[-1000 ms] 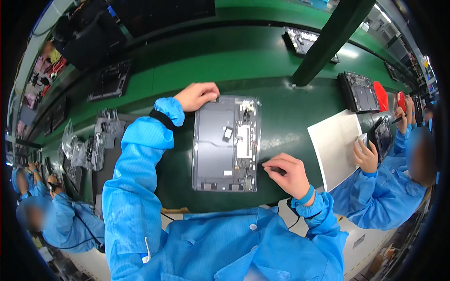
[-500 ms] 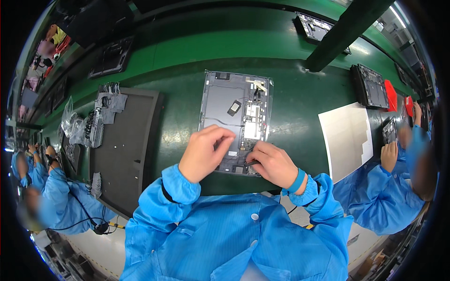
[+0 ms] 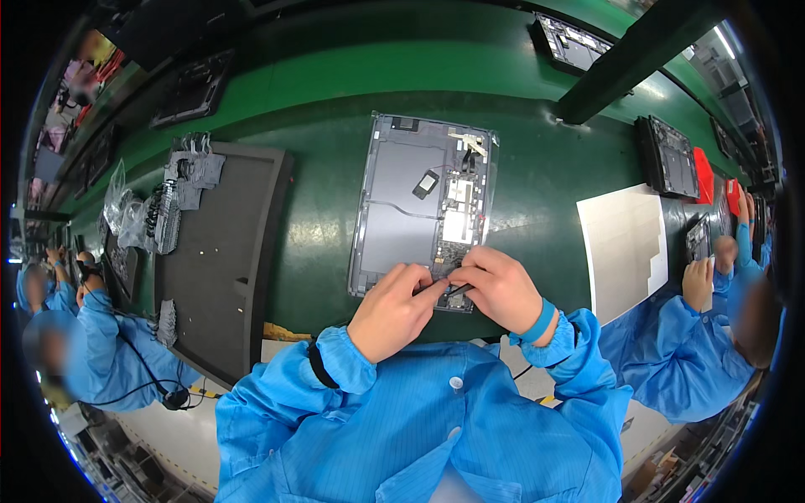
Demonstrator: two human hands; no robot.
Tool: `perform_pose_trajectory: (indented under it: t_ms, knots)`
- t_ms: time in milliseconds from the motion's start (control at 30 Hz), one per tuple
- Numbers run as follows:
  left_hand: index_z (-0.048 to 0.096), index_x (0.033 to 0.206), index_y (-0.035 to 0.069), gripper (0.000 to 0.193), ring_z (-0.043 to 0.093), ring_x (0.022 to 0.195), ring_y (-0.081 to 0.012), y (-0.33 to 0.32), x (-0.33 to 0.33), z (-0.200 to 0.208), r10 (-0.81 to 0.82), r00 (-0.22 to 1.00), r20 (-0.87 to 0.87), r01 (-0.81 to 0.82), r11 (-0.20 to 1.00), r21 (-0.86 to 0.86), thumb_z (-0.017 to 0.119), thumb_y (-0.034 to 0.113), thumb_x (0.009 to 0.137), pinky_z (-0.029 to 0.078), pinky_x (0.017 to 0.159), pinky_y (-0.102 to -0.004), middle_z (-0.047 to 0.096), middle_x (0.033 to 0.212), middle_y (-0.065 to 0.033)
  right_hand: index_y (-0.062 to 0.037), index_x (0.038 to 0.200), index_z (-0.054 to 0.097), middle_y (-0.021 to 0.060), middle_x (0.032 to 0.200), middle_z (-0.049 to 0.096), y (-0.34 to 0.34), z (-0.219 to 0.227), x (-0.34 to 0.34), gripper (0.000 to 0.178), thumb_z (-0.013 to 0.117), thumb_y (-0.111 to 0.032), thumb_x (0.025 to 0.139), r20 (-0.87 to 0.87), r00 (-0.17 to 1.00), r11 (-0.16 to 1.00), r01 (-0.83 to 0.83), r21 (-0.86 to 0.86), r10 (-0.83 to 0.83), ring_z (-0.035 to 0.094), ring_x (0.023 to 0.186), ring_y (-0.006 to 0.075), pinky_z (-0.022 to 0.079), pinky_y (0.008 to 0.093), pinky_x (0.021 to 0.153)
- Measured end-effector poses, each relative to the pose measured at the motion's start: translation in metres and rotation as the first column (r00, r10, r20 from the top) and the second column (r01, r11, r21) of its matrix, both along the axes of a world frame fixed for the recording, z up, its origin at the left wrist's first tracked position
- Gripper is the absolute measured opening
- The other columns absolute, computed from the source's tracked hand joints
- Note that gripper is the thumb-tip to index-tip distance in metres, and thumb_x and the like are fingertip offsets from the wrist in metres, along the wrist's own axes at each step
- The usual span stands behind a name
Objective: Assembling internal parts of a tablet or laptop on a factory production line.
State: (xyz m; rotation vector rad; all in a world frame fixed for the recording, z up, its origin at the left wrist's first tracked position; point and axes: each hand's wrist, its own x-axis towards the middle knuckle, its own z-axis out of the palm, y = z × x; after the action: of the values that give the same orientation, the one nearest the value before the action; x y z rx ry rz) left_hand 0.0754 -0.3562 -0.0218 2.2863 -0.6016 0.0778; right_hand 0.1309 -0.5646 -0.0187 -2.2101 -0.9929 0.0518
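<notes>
A grey open laptop chassis [image 3: 401,172] lies on the green bench in front of me, with a circuit board [image 3: 457,222] along its right side. On its left half rests a loose small black part with a light label [image 3: 426,184]. Both hands work at the chassis's near edge. My left hand [image 3: 392,306] is closed, its fingertips pinched close to the right hand's; what they hold, if anything, is hidden. My right hand [image 3: 503,289] pinches a thin dark piece [image 3: 459,291] over the lower right of the chassis. The fingers cover most of that piece.
To the left stands a dark tray [image 3: 210,268] with grey bagged parts [image 3: 193,172] on it. A white sheet [image 3: 622,247] lies to the right, near another chassis [image 3: 667,155]. A green post [image 3: 633,63] rises behind. People in blue sit on both sides.
My left hand has moved right and nearer to me, from above the chassis to beside the right hand's fingertips. My right hand stays at the near edge with the dark piece.
</notes>
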Motion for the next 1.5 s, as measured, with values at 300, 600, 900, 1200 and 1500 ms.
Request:
perform_pose_trajectory:
  t_ms: [300,600,900,1200,1500]
  knots:
    - [0.068,0.111,0.006,0.043,0.057,0.087,-0.026,-0.007,-0.01,-0.002,0.072,0.997,0.028,-0.073,0.995,0.065,0.068,-0.006,0.07,0.051,0.076,-0.0354,0.054,0.1,-0.0091,-0.0005,0.091,0.066,0.0116,0.088,0.058,0.003,-0.002,-0.007,0.02,0.07,0.004,0.072,-0.285,0.949,0.984,0.162,0.076,-0.135,0.062,0.077,0.0308,0.053,0.0383,0.07]
    - [0.066,0.114,0.006,0.044,0.056,0.091,-0.0266,-0.012,-0.013,-0.001,0.106,0.994,0.035,-0.109,0.986,0.127,0.068,-0.005,0.072,0.051,0.078,-0.036,0.053,0.103,-0.0097,-0.0004,0.094,0.067,0.0099,0.087,0.057,0.003,-0.007,-0.006,0.017,0.068,0.004,0.078,-0.286,0.947,0.982,0.174,0.077,-0.146,0.063,0.076,0.024,0.053,0.0317,0.067]
    - [0.065,0.118,0.007,0.048,0.056,0.092,-0.0257,-0.012,-0.01,-0.003,0.066,0.997,0.034,-0.072,0.971,0.229,0.067,-0.003,0.07,0.052,0.078,-0.0356,0.052,0.102,-0.009,0.0007,0.094,0.064,0.0116,0.088,0.058,0.0,-0.006,-0.018,0.013,0.068,0.001,0.082,-0.353,0.875,0.897,0.409,0.17,-0.332,0.063,0.071,0.0237,0.051,0.0314,0.063]
    - [0.065,0.122,0.013,0.055,0.052,0.085,-0.0242,-0.014,-0.001,0.003,0.038,0.999,0.036,-0.045,0.97,0.237,0.068,-0.002,0.069,0.05,0.072,-0.0348,0.049,0.096,-0.0074,0.001,0.094,0.062,0.0095,0.085,0.057,-0.001,-0.019,-0.029,0.013,0.069,0.0,0.083,-0.317,0.862,0.852,0.474,0.225,-0.396,0.057,0.063,0.0172,0.045,0.0272,0.057]
    - [0.064,0.124,0.014,0.055,0.054,0.084,-0.0233,-0.012,-0.004,-0.005,0.033,0.996,0.088,-0.057,0.956,0.289,0.07,0.001,0.07,0.051,0.071,-0.034,0.05,0.096,-0.0072,0.002,0.098,0.061,0.0145,0.088,0.058,-0.003,-0.015,-0.026,0.015,0.067,-0.001,0.084,-0.316,0.868,0.886,0.441,0.139,-0.383,0.064,0.073,0.0282,0.052,0.0343,0.064]
